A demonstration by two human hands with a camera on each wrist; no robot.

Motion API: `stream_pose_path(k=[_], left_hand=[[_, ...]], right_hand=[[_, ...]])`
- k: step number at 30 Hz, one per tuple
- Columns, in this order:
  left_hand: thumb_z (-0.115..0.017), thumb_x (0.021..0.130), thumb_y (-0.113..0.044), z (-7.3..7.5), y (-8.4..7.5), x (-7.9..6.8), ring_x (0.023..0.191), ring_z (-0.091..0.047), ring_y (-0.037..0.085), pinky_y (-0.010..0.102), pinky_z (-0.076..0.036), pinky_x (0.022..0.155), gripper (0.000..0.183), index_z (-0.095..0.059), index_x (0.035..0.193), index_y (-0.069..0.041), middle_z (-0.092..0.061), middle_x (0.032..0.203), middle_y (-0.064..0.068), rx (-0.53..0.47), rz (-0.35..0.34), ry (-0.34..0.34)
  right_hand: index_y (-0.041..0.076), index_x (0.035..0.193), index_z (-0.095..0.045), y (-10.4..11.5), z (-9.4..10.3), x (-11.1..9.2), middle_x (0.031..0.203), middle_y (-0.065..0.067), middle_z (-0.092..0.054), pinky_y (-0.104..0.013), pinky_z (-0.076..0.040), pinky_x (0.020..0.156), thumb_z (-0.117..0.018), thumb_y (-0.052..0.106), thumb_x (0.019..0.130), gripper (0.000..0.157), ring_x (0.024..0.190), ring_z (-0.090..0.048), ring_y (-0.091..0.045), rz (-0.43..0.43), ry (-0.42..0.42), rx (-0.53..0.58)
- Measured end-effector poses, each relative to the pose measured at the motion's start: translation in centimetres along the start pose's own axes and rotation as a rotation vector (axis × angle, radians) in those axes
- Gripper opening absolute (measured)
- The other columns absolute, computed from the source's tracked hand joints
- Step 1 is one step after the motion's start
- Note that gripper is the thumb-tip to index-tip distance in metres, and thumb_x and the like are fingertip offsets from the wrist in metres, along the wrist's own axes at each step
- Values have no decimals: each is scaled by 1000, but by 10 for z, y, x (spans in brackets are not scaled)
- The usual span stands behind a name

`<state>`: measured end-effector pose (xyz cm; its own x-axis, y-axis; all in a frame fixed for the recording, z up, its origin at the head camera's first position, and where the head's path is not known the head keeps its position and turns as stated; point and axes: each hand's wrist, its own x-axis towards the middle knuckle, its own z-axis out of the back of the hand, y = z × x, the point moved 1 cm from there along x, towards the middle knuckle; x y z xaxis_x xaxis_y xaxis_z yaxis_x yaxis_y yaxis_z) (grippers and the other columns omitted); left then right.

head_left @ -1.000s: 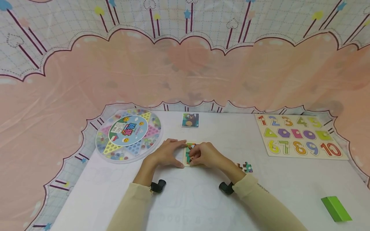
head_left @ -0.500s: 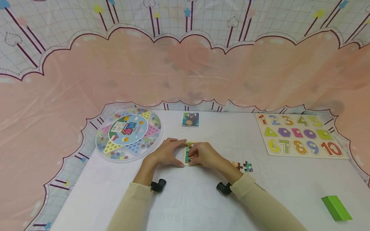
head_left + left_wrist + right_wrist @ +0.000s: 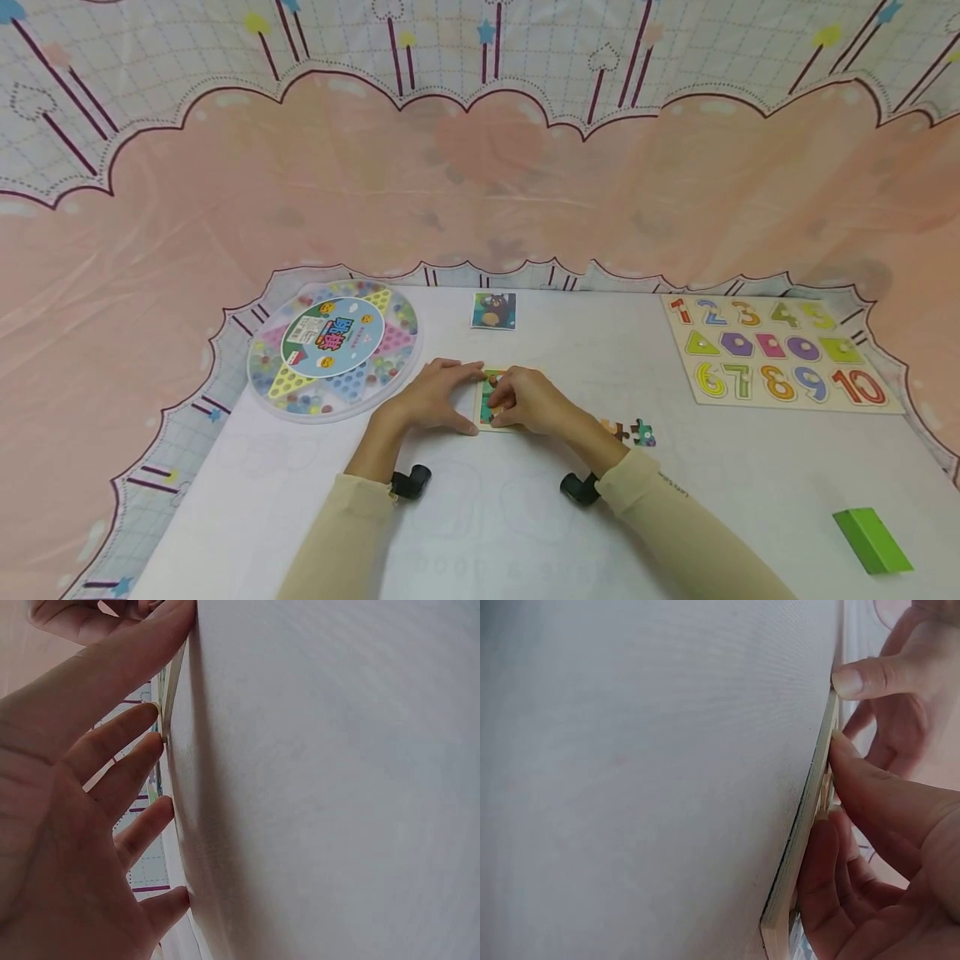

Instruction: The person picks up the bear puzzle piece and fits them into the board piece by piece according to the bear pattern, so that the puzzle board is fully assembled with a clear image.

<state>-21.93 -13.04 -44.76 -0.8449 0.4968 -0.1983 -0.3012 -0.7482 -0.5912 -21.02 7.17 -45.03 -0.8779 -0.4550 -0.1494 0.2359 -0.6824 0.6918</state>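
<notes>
A small wooden jigsaw puzzle board with a green picture lies on the white table in front of me. My left hand is spread along its left side, thumb at the near corner and index fingertip at the far one. Over the board, my right hand bends thumb and fingers together at a puzzle piece, mostly hidden by the fingers. In the right wrist view, the thumb and fingertips sit right at the board's top face. Several loose puzzle pieces lie beside the right forearm.
A square bear picture card lies beyond the board. At left is a round Chinese checkers set; at right, a number and shape board. A green block sits near right. A patterned curtain hangs behind the white table.
The right hand and forearm have shifted slightly to the left, with small finger movements over the board. More of the loose pieces shows beside the forearm. The left hand stays in place.
</notes>
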Motion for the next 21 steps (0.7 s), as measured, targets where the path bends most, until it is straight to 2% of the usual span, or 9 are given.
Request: stream_pose_path(k=[7, 13, 18, 21], left_hand=[[-93, 71, -28, 0, -1, 0, 151, -32, 33, 57, -31, 123, 80, -59, 144, -19, -47, 161, -3, -7, 4, 6], [-92, 72, -27, -1, -2, 0, 152, -31, 31, 57, -31, 124, 80, -58, 145, -21, -46, 161, -4, -24, 19, 12], [-93, 72, -29, 0, -4, -1, 152, -32, 32, 57, -32, 123, 81, -58, 144, -21, -46, 161, -5, -10, 17, 10], [-92, 72, -30, 1, -5, -1, 152, -32, 32, 57, -32, 123, 81, -58, 145, -21, -46, 161, -5, 0, 18, 11]], right_hand=[[8, 95, -81, 0, 1, -1, 99, -4, -66, -19, -45, 70, -85, 12, 81, 15, 81, -54, -11, 8, 22, 15], [5, 103, -79, -2, 5, -6, 103, -5, -69, -18, -48, 74, -81, 17, 86, 20, 86, -56, -10, 76, 67, 34], [8, 109, -77, -4, 17, -15, 103, -3, -72, -21, -50, 79, -76, 19, 91, 21, 89, -57, -12, 157, 104, 18], [11, 112, -76, -7, 28, -21, 106, -4, -72, -24, -51, 83, -75, 20, 92, 22, 94, -61, -16, 164, 102, 36]])
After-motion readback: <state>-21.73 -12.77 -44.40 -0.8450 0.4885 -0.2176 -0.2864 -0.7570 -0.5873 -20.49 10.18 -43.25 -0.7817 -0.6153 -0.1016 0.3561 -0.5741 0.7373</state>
